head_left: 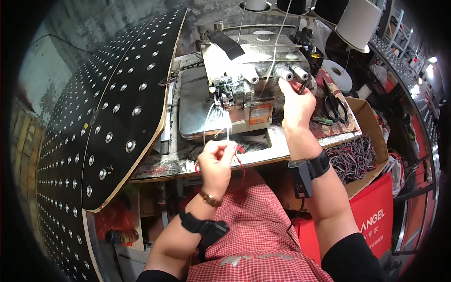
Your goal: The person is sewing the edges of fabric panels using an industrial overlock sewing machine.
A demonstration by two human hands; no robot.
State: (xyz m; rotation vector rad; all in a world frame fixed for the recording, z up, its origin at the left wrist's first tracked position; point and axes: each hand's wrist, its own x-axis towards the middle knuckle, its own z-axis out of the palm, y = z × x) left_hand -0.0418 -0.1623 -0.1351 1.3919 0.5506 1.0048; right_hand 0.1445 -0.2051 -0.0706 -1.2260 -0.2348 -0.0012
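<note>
Pinching, in left hand [217, 160] at the table edge [272, 154] beside red cord [243, 171], white thread [229, 132] leading up toward the needle area [222, 98] of the sewing machine [263, 50], with right hand [299, 107] by its round knobs [283, 73], unable to tell if gripping, near black scissors [334, 98], thread cone [359, 23] beyond.

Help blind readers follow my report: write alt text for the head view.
A person's left hand pinches thin white strands in front of a pale metal sewing machine, while the right hand is at its round metal knobs. Grey and red cords lie in a brown cardboard box at right.
</note>
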